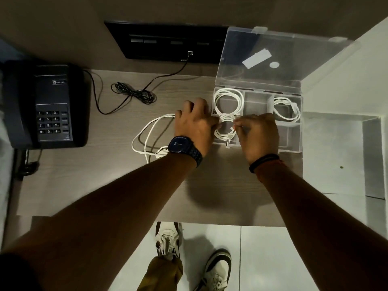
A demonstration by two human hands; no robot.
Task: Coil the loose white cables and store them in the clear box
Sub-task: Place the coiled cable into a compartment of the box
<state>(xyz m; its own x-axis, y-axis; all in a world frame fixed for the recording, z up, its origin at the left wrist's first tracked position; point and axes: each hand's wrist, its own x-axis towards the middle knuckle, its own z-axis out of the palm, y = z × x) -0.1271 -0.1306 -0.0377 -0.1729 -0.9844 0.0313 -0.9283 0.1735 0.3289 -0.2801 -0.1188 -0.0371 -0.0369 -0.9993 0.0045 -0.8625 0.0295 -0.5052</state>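
Observation:
A clear compartment box [290, 143] stands open on the wooden desk, its lid [273, 57] leaning back. One coiled white cable [228, 99] lies in the back left compartment. Another coil [285, 109] sits in the back right one. My left hand [195, 122] and my right hand [258, 133] together pinch a third coiled white cable [225, 128] over the front left compartment. A loose white cable [147, 135] sprawls on the desk to the left, partly under my left wrist.
A black desk phone [46, 106] sits at the left, its black cord [134, 94] bundled mid-desk and plugged into a black wall panel [168, 40]. A white ledge [336, 148] borders the desk on the right. My shoes [168, 238] stand on the tiled floor below.

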